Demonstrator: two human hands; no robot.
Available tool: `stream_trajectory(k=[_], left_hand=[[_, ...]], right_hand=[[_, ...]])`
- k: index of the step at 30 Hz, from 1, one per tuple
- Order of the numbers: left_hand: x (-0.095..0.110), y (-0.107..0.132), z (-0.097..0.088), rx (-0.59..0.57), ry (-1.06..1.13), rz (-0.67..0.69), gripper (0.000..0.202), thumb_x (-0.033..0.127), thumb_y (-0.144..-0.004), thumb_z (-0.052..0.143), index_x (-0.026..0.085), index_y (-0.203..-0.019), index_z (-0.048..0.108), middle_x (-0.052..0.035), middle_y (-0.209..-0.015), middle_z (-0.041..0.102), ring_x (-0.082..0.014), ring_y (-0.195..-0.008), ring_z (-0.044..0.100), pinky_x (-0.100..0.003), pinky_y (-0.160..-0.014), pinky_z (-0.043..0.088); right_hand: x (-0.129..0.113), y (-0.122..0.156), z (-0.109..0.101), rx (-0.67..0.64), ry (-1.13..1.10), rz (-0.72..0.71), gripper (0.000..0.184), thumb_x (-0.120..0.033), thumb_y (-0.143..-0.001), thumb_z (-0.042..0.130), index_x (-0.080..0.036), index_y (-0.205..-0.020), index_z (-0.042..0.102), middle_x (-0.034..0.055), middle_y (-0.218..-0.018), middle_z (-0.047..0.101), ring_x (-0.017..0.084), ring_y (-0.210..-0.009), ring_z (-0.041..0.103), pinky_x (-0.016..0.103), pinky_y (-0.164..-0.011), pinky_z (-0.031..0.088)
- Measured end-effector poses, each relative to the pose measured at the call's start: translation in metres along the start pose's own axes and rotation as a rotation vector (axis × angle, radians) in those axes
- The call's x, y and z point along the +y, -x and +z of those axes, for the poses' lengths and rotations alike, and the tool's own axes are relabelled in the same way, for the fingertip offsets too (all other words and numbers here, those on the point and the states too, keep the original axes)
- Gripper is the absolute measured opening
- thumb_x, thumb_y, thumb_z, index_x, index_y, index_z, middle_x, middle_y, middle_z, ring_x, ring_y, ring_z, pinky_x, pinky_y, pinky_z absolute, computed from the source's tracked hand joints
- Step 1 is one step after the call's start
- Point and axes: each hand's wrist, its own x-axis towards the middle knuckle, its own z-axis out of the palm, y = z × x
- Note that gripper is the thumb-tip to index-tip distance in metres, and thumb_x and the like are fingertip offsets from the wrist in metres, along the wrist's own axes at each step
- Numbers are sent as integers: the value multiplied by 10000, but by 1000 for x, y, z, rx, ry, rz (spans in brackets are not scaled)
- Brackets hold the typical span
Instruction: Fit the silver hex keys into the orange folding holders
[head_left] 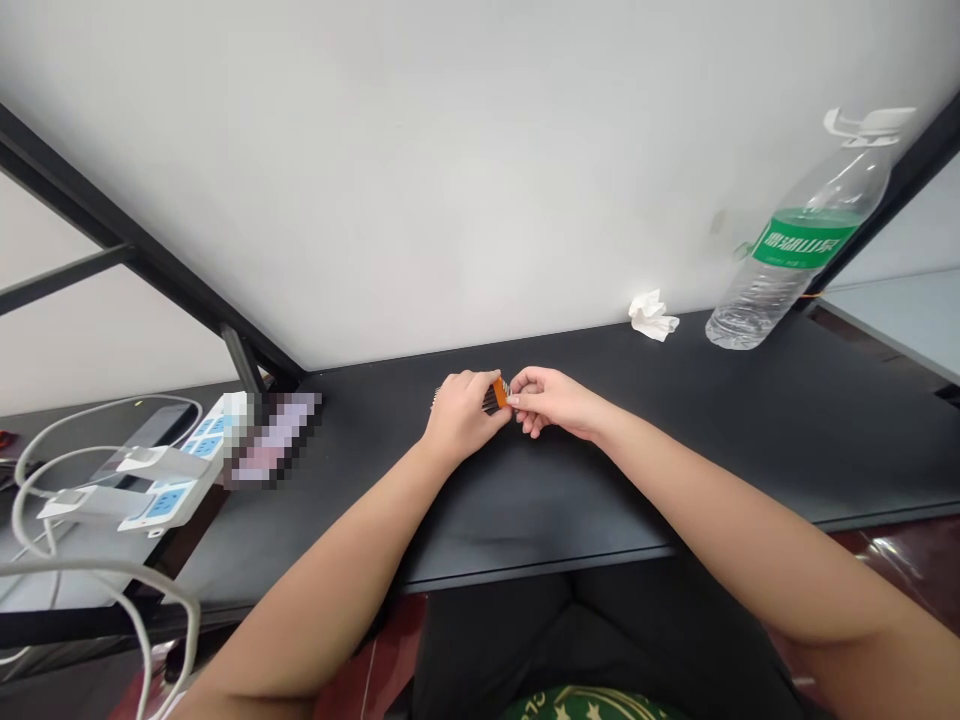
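On the black table lies a small bundle of thin dark, pencil-like sticks with an orange band near its right end. Pale tips show beyond my left hand, which is wrapped over the bundle from above and hides most of it. My right hand pinches at the right end, thumb against the edge by the orange band. Its other fingers are curled. Whether it grips a single stick or the whole end cannot be made out.
A large water bottle with a green label and a crumpled white tissue stand by the wall at the right. Left are a blurred-out flat object, a white power strip with chargers, cables, a dark phone and a black metal frame.
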Motion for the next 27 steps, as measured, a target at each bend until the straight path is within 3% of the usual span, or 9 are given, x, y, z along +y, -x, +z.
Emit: stream_trajectory(k=[5,8,10,12,15,18,20,24,27], left_hand=[[10,-2,1,-125,18,13,387,262,-827,719,191,-1207,683,-86,-1018,764,-280,-936,713,-433,-895,525],[16,-5,-1,-231,43,59,381,275,-863,696,205,-1236,677,-81,-1054,760,-283,-1000,701,-442,-928,524],[13,-7,-6,-268,60,96,471,348,-890,694,206,-1335,639,-101,-1191,745,-304,-1142,675,-462,-1009,511],[3,-9,-14,-258,63,94,546,386,-907,676,214,-1419,597,-112,-1341,696,-318,-1282,614,-474,-1098,477],[-26,-10,-29,-200,31,-66,496,321,-905,619,216,-1389,636,-97,-1353,690,-316,-1286,593,-463,-1114,479],[-56,-8,-35,-295,3,-247,588,334,-849,644,212,-1424,617,-101,-1388,663,-339,-1322,554,-467,-1102,489],[-69,-6,-33,-391,19,-293,639,404,-827,685,218,-1434,611,-116,-1399,650,-350,-1310,565,-461,-1068,505],[-79,-4,-21,-402,14,-319,545,470,-766,760,231,-1254,713,-131,-1305,686,-368,-1227,616,-477,-974,536],[-80,-4,-15,-319,71,-308,391,430,-722,800,216,-1046,747,-118,-1129,734,-314,-1046,676,-422,-850,568]], right_hand=[[2,0,2,111,398,-55,218,-400,-902,741,-210,-947,643,-1,-794,678,113,-535,609,224,-451,465],[5,-3,0,166,555,-78,109,-280,-860,714,-201,-847,639,12,-857,714,112,-590,621,224,-503,444],[6,-6,-4,222,664,-83,61,-206,-818,698,-196,-794,642,14,-846,726,119,-641,623,228,-549,431],[5,-8,-12,272,732,-58,30,-193,-810,688,-197,-796,662,16,-832,732,127,-663,626,233,-575,424],[3,-13,-27,306,710,68,61,-237,-847,681,-206,-899,690,17,-812,734,135,-617,632,244,-560,424],[1,-16,-43,347,753,125,122,-319,-897,673,-208,-939,703,35,-796,730,159,-613,637,265,-552,421],[1,-15,-52,377,859,106,194,-385,-922,669,-196,-910,710,80,-840,730,187,-671,648,283,-569,420],[-3,-6,-58,486,1071,37,263,-437,-908,702,-174,-892,707,177,-1068,702,243,-818,658,312,-616,417],[-5,-1,-51,432,1010,-32,191,-382,-924,676,-201,-868,704,125,-1016,719,225,-802,650,310,-640,425]])
